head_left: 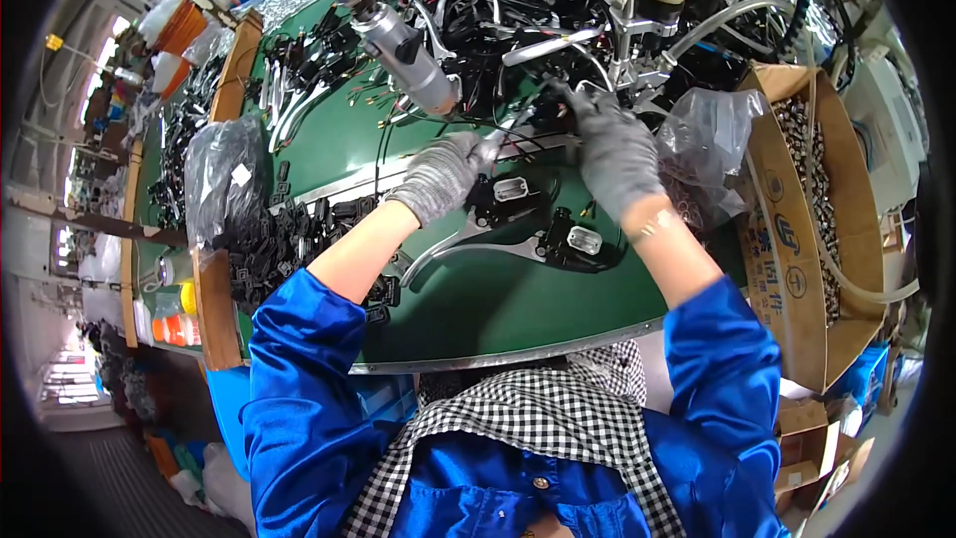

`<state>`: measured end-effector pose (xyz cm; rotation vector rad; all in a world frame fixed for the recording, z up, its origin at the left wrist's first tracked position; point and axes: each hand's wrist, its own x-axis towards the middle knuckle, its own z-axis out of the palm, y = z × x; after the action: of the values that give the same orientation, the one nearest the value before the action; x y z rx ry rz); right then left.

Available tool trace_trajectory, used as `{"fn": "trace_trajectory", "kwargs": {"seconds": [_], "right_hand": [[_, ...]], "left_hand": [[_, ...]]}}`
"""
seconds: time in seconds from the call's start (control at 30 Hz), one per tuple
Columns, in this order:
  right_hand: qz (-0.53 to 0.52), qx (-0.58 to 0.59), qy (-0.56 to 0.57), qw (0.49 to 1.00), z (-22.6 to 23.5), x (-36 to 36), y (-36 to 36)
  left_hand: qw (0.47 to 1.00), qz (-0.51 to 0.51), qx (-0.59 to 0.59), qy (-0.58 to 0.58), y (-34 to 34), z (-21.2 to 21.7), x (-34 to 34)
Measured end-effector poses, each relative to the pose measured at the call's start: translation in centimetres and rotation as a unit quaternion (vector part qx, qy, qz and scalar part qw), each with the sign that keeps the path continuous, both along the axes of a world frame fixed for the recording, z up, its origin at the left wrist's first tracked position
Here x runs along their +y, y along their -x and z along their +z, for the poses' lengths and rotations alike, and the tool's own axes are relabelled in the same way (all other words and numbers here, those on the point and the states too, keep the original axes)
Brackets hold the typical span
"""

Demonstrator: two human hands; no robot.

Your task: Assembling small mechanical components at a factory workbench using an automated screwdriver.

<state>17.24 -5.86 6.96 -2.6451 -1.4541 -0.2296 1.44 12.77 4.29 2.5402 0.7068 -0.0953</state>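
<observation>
My left hand (440, 177), in a grey knit glove, is closed around a silver brake lever (490, 146) with a black housing and thin wires. My gloved right hand (614, 147) is at the black end of that lever, by the metal fixture; its fingers are smeared by motion. Just below my hands, two lever assemblies lie on the green table, each with a black housing and a pale oval reservoir: one upper assembly (510, 189) and one lower assembly (585, 239). A power screwdriver (410, 62) hangs close above my left hand.
Small black clamp parts (289, 254) are piled left of my left forearm, beside a clear plastic bag (227, 184). Levers and cables (468, 0) crowd the far side. A metal stand (625, 35) rises beyond my right hand. Rightward, a cardboard box (787, 269) holds many metal pieces.
</observation>
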Motion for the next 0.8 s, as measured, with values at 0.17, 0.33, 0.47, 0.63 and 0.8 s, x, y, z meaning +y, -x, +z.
{"fn": "trace_trajectory", "kwargs": {"seconds": [0.17, 0.33, 0.47, 0.63, 0.8], "right_hand": [[-0.102, 0.129, 0.050, 0.985, 0.2, 6.3, -1.4], [-0.092, 0.088, 0.069, 0.989, -0.6, 9.5, -3.3], [-0.009, -0.015, 0.063, 0.998, -1.0, 8.6, -3.8], [-0.004, 0.122, 0.028, 0.992, 5.8, 4.7, 1.3], [0.087, 0.350, -0.245, 0.900, 0.0, 1.1, 8.2]], "left_hand": [[0.992, 0.051, -0.022, -0.115, -0.3, 0.2, 2.5], [0.951, 0.082, -0.087, -0.285, -1.3, -1.7, 3.2], [0.950, 0.110, -0.110, -0.271, 0.6, -0.1, 0.5], [0.970, 0.065, -0.231, -0.037, 3.6, 2.3, -3.4], [0.759, 0.113, -0.334, 0.548, 3.4, 3.1, -6.6]]}}
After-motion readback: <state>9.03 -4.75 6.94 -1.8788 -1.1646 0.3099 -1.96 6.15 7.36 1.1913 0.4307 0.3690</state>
